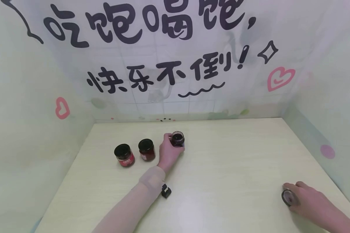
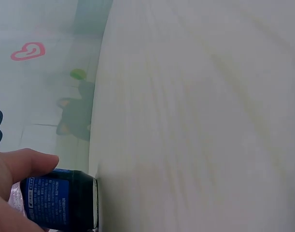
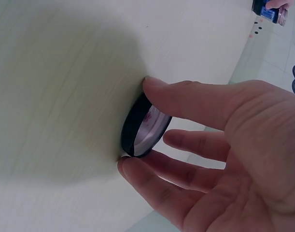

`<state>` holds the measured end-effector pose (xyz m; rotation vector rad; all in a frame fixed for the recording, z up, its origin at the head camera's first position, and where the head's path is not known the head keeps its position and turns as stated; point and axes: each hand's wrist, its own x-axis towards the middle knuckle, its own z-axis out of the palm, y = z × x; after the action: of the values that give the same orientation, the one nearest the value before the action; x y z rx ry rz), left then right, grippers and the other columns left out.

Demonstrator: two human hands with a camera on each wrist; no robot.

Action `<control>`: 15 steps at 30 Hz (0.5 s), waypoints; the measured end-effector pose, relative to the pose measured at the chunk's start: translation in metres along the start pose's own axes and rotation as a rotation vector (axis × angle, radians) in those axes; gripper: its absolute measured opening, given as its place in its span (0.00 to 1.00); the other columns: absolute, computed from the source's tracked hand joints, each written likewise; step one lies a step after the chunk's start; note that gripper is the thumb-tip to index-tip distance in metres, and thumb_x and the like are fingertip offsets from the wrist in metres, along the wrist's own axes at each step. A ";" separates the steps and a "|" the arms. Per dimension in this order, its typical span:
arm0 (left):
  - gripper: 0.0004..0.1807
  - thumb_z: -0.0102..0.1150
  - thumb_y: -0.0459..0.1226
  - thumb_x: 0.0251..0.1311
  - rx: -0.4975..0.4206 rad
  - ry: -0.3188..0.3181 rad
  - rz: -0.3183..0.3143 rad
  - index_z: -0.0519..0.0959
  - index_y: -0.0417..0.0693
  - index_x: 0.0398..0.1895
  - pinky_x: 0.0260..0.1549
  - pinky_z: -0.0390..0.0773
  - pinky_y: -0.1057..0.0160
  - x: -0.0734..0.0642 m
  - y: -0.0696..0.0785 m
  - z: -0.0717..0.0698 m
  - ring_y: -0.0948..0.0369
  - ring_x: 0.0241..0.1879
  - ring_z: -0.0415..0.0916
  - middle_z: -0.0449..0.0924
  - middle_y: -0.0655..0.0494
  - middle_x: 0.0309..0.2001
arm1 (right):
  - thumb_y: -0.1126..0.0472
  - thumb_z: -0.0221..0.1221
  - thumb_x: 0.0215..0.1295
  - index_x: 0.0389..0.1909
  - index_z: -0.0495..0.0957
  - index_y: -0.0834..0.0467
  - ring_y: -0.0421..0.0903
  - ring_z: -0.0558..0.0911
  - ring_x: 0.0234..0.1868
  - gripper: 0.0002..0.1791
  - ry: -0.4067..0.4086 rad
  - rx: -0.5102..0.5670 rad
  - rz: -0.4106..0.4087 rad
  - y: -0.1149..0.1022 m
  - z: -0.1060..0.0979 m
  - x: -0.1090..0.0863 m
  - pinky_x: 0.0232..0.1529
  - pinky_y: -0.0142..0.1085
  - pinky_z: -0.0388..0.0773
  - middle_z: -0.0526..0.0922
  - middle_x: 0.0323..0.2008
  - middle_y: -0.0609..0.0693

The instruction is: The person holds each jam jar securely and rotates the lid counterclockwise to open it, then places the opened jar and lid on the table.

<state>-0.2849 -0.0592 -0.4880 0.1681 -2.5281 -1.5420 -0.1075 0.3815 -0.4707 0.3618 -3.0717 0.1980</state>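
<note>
At the back of the table my left hand (image 1: pixel 169 152) grips a lidless glass jar (image 1: pixel 178 139) with dark contents. In the left wrist view that jar (image 2: pixel 60 200) shows a blue label with white print, its base right at the tabletop. My right hand (image 1: pixel 309 199), near the front right, pinches a round black-rimmed jar lid (image 1: pixel 287 198) between thumb and fingers. Seen from the right wrist, the lid (image 3: pixel 149 125) stands tilted close over the table, its pale inner side turned toward the palm. A pinkish print shows inside it.
Two jars with black lids stand left of my left hand: a red-labelled jar (image 1: pixel 125 156) and a dark red jar (image 1: pixel 147 150). A small black object (image 1: pixel 166 191) is beside my left wrist. Printed walls border the table (image 1: pixel 221 168) at its back and sides.
</note>
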 end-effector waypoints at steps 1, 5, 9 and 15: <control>0.40 0.78 0.31 0.39 -0.002 0.000 0.000 0.69 0.47 0.59 0.57 0.72 0.47 -0.001 0.000 0.000 0.47 0.54 0.78 0.81 0.41 0.54 | 0.63 0.79 0.30 0.48 0.81 0.63 0.45 0.75 0.27 0.35 -0.003 0.002 0.004 0.000 0.000 0.000 0.23 0.47 0.76 0.75 0.32 0.49; 0.42 0.79 0.33 0.40 -0.013 -0.008 0.004 0.68 0.48 0.62 0.57 0.72 0.47 -0.004 -0.001 -0.001 0.48 0.54 0.78 0.81 0.43 0.55 | 0.59 0.78 0.38 0.51 0.80 0.65 0.46 0.76 0.26 0.35 0.024 0.023 0.016 -0.001 -0.003 -0.003 0.25 0.49 0.76 0.77 0.34 0.51; 0.45 0.81 0.37 0.42 -0.018 -0.010 0.009 0.66 0.48 0.66 0.59 0.70 0.49 -0.006 0.001 -0.002 0.49 0.57 0.76 0.78 0.45 0.57 | 0.56 0.75 0.48 0.52 0.79 0.64 0.49 0.78 0.27 0.30 0.068 0.061 0.039 -0.009 -0.007 -0.002 0.26 0.53 0.77 0.79 0.37 0.57; 0.48 0.81 0.42 0.44 0.000 -0.009 0.021 0.64 0.46 0.69 0.61 0.69 0.47 -0.012 0.010 -0.007 0.48 0.60 0.73 0.74 0.44 0.60 | 0.55 0.72 0.56 0.54 0.79 0.64 0.52 0.81 0.29 0.27 0.128 0.110 0.055 -0.028 -0.012 0.009 0.27 0.55 0.78 0.81 0.40 0.63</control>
<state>-0.2719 -0.0586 -0.4771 0.1347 -2.5284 -1.5380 -0.1098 0.3537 -0.4544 0.2578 -2.9536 0.3777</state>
